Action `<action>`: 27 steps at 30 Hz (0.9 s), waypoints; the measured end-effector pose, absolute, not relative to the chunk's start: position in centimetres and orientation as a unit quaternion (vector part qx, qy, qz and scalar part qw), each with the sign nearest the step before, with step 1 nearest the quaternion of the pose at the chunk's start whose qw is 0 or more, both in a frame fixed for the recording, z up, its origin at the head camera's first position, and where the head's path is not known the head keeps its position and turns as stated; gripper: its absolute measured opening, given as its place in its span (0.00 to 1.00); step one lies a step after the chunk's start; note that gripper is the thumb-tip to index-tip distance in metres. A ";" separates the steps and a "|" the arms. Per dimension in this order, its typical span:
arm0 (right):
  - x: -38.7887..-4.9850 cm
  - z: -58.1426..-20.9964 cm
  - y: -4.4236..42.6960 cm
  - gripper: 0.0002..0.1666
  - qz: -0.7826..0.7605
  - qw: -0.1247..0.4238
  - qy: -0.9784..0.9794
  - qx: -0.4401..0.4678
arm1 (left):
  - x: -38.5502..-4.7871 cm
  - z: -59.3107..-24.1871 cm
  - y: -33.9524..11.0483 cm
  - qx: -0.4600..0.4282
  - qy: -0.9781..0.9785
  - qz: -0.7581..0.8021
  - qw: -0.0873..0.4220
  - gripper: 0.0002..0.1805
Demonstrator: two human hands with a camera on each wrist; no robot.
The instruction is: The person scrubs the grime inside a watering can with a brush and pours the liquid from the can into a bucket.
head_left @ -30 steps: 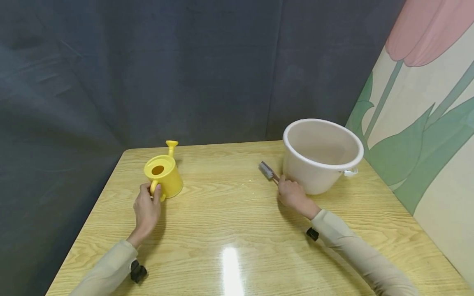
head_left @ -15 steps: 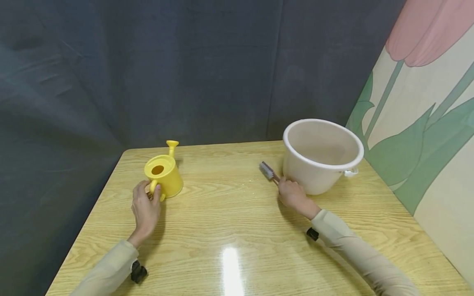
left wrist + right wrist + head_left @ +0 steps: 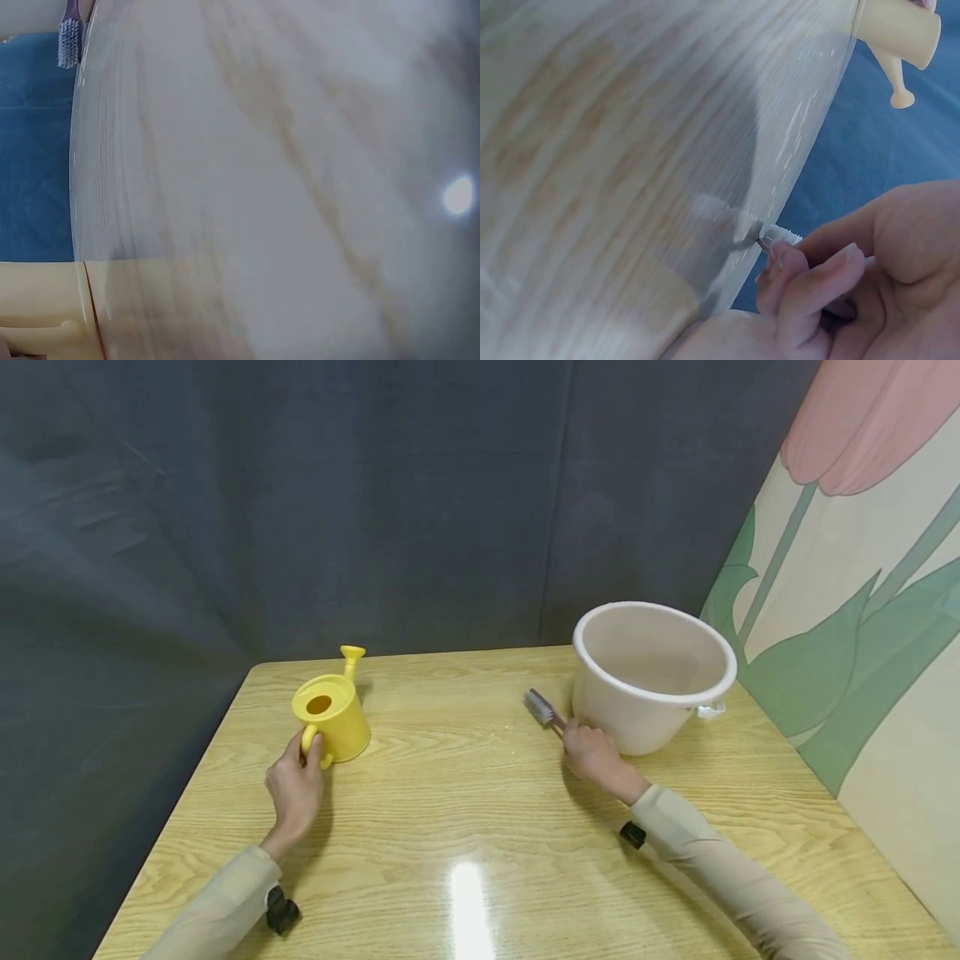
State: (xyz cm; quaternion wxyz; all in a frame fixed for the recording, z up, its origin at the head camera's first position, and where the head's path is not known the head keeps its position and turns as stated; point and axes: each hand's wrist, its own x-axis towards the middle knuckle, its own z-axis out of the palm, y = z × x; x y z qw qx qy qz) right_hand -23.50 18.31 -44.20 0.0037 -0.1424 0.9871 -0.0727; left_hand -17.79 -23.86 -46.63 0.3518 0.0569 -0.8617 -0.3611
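Note:
On the left of the table stands a yellow watering can [image 3: 343,727], its spout pointing to the back. My left hand [image 3: 294,789] holds its handle between thumb and fingers. Part of the can [image 3: 41,296] shows in the left wrist view, where the hand is nearly all hidden. At the right, my right hand [image 3: 596,760] grips the handle of a brush [image 3: 540,707] beside a white bucket [image 3: 633,718]. The brush's grey bristles lie low at the tabletop. In the right wrist view, curled fingers [image 3: 817,289] surround the brush handle, and little of the bristles [image 3: 784,234] shows.
Wood-grain table [image 3: 435,760] lies between the two hands. A dark cloth [image 3: 405,510] hangs behind its back edge. To the right rises a wall [image 3: 900,710] painted with tulips. The bucket stands upright near the back right, with a white handle fitting [image 3: 710,711] on its side.
The watering can has turned slightly, its spout tip shifting a little to the right. My left hand has moved slightly left with the handle. The right hand and brush stay practically still.

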 end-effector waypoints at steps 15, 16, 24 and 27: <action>-23.6 -44.3 18.6 0.08 -0.093 0.000 0.985 -0.142 | -18.4 -46.4 -24.3 0.041 -0.841 -0.371 0.392 0.12; -23.6 -44.3 18.6 0.08 -0.097 -0.004 0.985 -0.142 | -18.4 -46.4 -24.3 0.041 -0.840 -0.371 0.395 0.12; -23.5 -44.6 18.6 0.09 -0.132 -0.084 0.976 -0.153 | -18.6 -46.2 -24.4 0.040 -0.840 -0.367 0.398 0.12; -23.5 -44.7 18.7 0.08 -0.140 -0.108 0.972 -0.157 | -18.5 -46.2 -24.5 0.040 -0.840 -0.366 0.399 0.11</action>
